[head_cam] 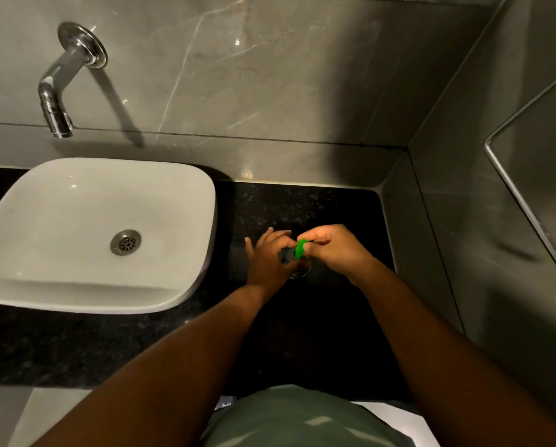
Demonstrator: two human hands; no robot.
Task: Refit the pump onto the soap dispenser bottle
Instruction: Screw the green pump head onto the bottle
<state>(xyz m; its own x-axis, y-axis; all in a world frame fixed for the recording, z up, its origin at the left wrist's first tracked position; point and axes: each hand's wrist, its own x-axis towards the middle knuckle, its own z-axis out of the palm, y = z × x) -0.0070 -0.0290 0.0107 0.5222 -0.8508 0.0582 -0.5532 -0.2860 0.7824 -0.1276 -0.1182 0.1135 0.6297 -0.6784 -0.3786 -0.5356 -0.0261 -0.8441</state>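
The green pump (300, 248) sits on top of the soap dispenser bottle (290, 257), a dark, mostly hidden bottle standing on the black counter (341, 214) to the right of the sink. My left hand (268, 261) wraps around the bottle from the left and covers most of it. My right hand (333, 250) pinches the green pump from the right, fingertips at its top. Whether the pump is seated in the bottle's neck cannot be made out.
A white basin (186, 285) with a metal drain (125, 242) lies left of the hands, under a chrome wall tap (55, 104). Grey marble walls close in behind and on the right, where a glass shelf edge (521, 195) juts out.
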